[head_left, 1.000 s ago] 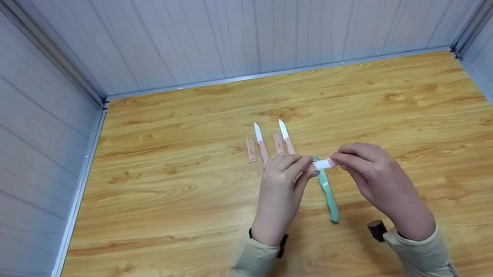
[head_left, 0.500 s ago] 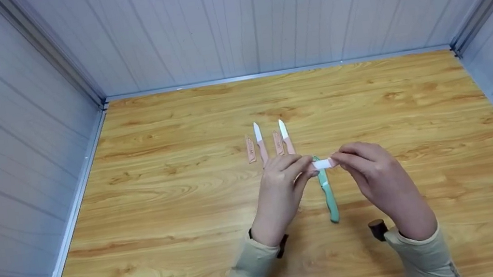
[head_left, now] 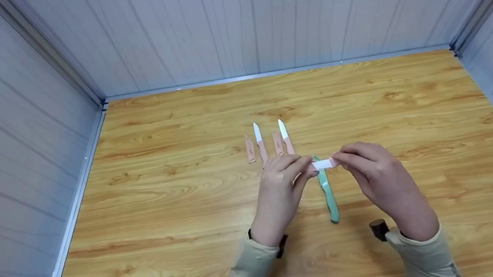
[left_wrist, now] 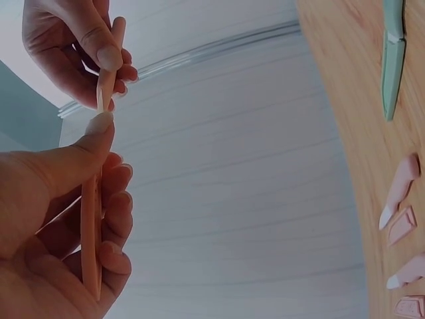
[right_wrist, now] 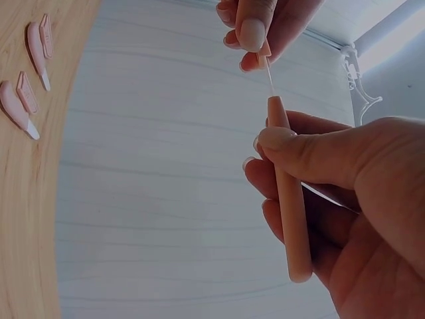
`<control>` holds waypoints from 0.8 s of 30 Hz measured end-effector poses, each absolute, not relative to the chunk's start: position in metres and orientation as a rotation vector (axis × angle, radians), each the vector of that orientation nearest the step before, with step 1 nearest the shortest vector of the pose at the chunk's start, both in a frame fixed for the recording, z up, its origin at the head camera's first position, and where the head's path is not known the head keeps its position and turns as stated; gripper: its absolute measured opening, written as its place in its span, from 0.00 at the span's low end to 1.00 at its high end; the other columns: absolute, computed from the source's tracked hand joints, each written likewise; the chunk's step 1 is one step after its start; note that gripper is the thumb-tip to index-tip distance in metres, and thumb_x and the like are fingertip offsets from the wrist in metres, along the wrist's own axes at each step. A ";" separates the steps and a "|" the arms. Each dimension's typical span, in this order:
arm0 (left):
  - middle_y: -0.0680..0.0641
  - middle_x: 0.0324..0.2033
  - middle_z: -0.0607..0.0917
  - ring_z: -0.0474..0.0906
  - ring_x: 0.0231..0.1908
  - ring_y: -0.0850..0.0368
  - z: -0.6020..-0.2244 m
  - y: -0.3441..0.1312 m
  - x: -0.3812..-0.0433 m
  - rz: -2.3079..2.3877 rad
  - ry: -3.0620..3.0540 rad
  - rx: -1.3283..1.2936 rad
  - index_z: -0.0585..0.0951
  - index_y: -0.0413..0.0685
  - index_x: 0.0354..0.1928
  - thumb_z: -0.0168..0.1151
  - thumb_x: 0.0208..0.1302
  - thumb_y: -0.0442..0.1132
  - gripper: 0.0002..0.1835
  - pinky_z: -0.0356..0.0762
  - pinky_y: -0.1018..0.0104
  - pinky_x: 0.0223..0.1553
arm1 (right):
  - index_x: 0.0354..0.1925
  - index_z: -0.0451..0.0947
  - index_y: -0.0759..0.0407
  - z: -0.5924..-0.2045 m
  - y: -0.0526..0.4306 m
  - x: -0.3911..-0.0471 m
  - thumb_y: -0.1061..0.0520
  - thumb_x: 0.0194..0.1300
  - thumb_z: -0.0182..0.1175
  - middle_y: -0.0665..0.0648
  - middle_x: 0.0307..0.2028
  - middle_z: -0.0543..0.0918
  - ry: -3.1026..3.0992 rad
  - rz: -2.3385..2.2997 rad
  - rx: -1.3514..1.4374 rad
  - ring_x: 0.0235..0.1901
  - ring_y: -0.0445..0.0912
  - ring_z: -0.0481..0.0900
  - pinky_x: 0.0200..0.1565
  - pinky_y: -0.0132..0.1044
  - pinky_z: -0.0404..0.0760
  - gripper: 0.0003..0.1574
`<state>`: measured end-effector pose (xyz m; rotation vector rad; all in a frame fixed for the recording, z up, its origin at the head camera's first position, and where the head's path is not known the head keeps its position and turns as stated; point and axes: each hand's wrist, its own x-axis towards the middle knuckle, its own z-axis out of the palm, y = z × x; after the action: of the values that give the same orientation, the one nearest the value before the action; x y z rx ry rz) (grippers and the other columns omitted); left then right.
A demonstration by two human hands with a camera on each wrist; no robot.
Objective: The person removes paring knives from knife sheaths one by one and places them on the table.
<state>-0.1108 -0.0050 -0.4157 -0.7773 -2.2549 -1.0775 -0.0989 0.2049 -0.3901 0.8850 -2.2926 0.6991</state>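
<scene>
My left hand (head_left: pixel 280 187) grips a pink blade sheath (left_wrist: pixel 89 232), its thumb pressed near the sheath's mouth. The right hand (head_left: pixel 381 174) holds a pink-handled paring knife (right_wrist: pixel 293 219), thumb and fingers curled round the handle. A stretch of its white blade (head_left: pixel 322 164) shows between the two hands; the tip end is hidden in the sheath and left fingers. Knife and sheath lie in one line, raised over the table. Below them in the head view lies a green knife (head_left: pixel 330 202) with its blade covered in green.
Two more pink knives, one on the left (head_left: pixel 262 150) and one on the right (head_left: pixel 288 143), lie with white blades bare. Beside each is a pink sheath, left (head_left: pixel 250 149) and right (head_left: pixel 278 143). Pale panel walls (head_left: pixel 229 23) bound the wooden table (head_left: pixel 170 247).
Almost nothing differs. Both hands keep their grip, and the same length of white blade shows between them; the right wrist has shifted very slightly to the right.
</scene>
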 end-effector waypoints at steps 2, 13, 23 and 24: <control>0.53 0.38 0.84 0.77 0.40 0.59 -0.415 -0.005 -0.111 -1.074 -2.259 -0.774 0.86 0.44 0.43 0.67 0.59 0.41 0.12 0.71 0.68 0.46 | 0.43 0.84 0.64 -0.390 0.206 -0.099 0.75 0.50 0.68 0.58 0.40 0.81 -2.299 0.698 0.882 0.39 0.53 0.79 0.43 0.42 0.78 0.20; 0.53 0.38 0.84 0.77 0.41 0.60 -0.414 -0.006 -0.110 -1.069 -2.280 -0.766 0.86 0.45 0.45 0.65 0.60 0.43 0.13 0.71 0.67 0.47 | 0.43 0.85 0.64 -0.388 0.208 -0.097 0.74 0.51 0.68 0.58 0.40 0.81 -2.314 0.688 0.871 0.39 0.52 0.79 0.42 0.43 0.78 0.19; 0.54 0.38 0.84 0.77 0.41 0.60 -0.414 -0.007 -0.110 -1.082 -2.267 -0.775 0.86 0.45 0.45 0.66 0.60 0.42 0.13 0.71 0.66 0.47 | 0.43 0.85 0.64 -0.388 0.208 -0.098 0.74 0.51 0.68 0.58 0.40 0.82 -2.307 0.699 0.870 0.39 0.53 0.79 0.43 0.43 0.78 0.19; 0.54 0.38 0.84 0.77 0.41 0.60 -0.415 -0.007 -0.110 -1.085 -2.263 -0.771 0.86 0.45 0.44 0.66 0.60 0.42 0.13 0.71 0.66 0.47 | 0.43 0.85 0.64 -0.388 0.208 -0.098 0.74 0.51 0.68 0.58 0.40 0.82 -2.305 0.701 0.871 0.40 0.53 0.79 0.43 0.43 0.78 0.18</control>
<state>-0.1101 -0.0065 -0.4146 -0.7710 -2.2633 -1.0849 -0.0977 0.2083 -0.3881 0.8714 -2.3054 0.7014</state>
